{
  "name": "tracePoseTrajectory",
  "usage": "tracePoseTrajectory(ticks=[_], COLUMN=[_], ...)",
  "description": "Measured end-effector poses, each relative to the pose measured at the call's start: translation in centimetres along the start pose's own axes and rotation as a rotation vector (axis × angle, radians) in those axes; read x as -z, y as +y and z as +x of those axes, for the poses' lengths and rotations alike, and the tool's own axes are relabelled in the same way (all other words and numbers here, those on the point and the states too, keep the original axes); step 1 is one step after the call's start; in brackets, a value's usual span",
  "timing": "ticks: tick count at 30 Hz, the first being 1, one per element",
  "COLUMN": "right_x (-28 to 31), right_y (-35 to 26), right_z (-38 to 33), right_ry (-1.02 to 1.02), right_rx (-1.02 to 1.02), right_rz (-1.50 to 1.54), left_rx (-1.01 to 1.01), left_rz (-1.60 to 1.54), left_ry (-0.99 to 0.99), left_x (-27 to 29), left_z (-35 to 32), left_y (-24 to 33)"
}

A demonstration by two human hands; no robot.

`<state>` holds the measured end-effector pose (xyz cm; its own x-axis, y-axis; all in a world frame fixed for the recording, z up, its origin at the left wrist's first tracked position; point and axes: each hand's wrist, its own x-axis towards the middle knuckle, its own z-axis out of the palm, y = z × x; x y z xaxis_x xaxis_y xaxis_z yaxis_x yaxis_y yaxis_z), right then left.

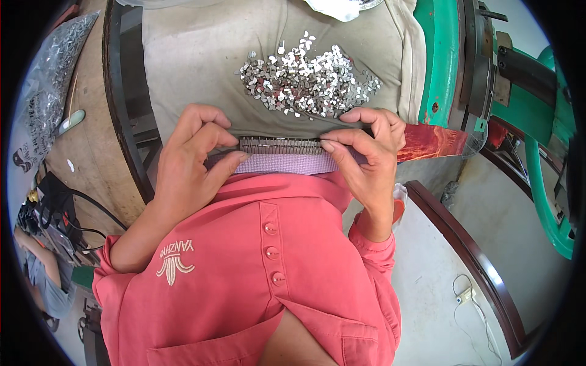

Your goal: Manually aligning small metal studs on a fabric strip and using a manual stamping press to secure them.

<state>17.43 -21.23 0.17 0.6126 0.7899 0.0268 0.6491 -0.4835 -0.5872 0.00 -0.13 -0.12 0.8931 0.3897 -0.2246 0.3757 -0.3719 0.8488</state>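
Note:
A narrow dark strip lined with a row of small metal pieces [282,146] lies sideways close to my body, its exact kind unclear. At its left end, my left hand [194,152] pinches with thumb and index finger. My right hand [371,149] grips the opposite end in the same way. Directly below the strip is a lilac woven pad [281,163]. Beyond both hands a loose pile of small silvery, half-round metal pieces [308,79] is spread on a khaki cloth [195,67].
Green machinery [442,61] borders the cloth on the right, beside a red-orange patterned sheet [433,141]. To the left, a clear plastic bag of small parts [52,91] rests on a wooden surface [101,165]. Another person [46,274] sits at lower left.

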Motion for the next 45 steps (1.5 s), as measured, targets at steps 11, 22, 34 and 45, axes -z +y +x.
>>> tracePoseTrajectory(ticks=[11,22,34,45], right_x=[0.2,-0.4,-1.5,-1.5], right_y=[-0.9,-4.1,-5.9,-7.1], right_z=[-1.0,1.8,3.4,5.0], right_ry=[0.062,0.03,-0.078,-0.169], right_rx=[0.113,0.286,0.367,0.41], right_rz=[-0.1,-0.126,-0.246,-0.284], left_rx=[-0.037,-0.046,-0.045,-0.044], left_rz=[0.001,-0.018,-0.069,-0.062], left_ry=[0.0,0.009,0.004,0.001], left_x=[0.0,-0.1,0.0,-0.1], left_z=[0.0,0.0,0.0,0.2], left_y=[-0.2,-0.7,-0.8,-0.5])
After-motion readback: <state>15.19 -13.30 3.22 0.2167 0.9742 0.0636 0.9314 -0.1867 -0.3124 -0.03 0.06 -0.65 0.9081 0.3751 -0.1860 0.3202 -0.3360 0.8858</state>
